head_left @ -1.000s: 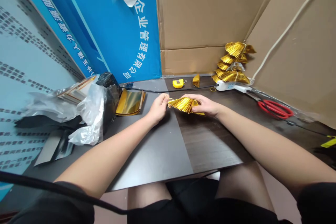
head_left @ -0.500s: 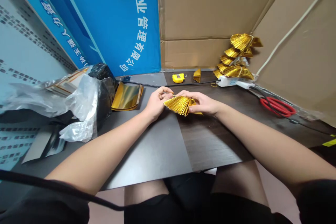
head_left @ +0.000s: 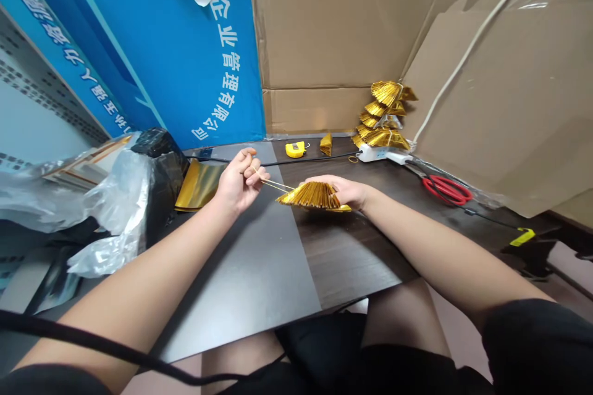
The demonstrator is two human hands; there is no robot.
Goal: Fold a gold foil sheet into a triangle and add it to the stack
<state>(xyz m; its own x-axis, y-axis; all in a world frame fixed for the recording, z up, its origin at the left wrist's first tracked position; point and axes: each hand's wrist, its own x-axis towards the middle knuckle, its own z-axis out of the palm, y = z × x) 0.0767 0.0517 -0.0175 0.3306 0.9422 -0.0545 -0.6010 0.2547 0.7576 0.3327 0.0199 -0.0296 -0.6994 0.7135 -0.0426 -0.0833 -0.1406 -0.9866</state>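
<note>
My right hand (head_left: 349,190) grips a bundle of pleated gold foil paper (head_left: 315,195), fanned out toward the left just above the table. My left hand (head_left: 241,180) is closed on a thin rubber band (head_left: 277,184), which runs stretched in two strands to the gold bundle. Where the band meets the bundle is hidden behind the folds. Beside my left wrist lies a stack of flat gold sheets (head_left: 197,188), partly covered by the hand.
Tied gold fans (head_left: 380,116) are piled at the back right, by a white power strip (head_left: 373,152). A yellow tape measure (head_left: 295,149), a small folded gold piece (head_left: 326,144), a loose rubber band (head_left: 353,160) and red-handled scissors (head_left: 447,190) lie around. Plastic-wrapped packages (head_left: 152,166) stand left.
My left hand has moved left, away from the bundle, drawing the rubber band out taut. The bundle has turned in my right hand. The whole view has shifted slightly.
</note>
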